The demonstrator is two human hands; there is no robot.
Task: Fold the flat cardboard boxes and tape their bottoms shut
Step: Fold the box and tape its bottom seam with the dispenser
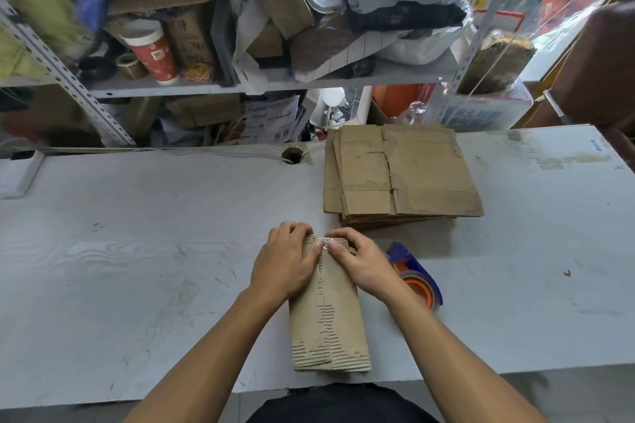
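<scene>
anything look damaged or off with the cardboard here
Yes. The box under both hands has its outer paper torn away near its close end, baring the corrugated ribs. The top sheet of the flat stack is scuffed and peeled too.

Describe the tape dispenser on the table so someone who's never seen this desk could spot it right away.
Start at the grey table and find the folded cardboard box under the person's hands at its near edge. The tape dispenser lies just beside that box, partly behind the right hand and forearm. It is the only blue and orange thing on the tabletop; the stack of flat cardboard beyond it is plain brown.
</scene>
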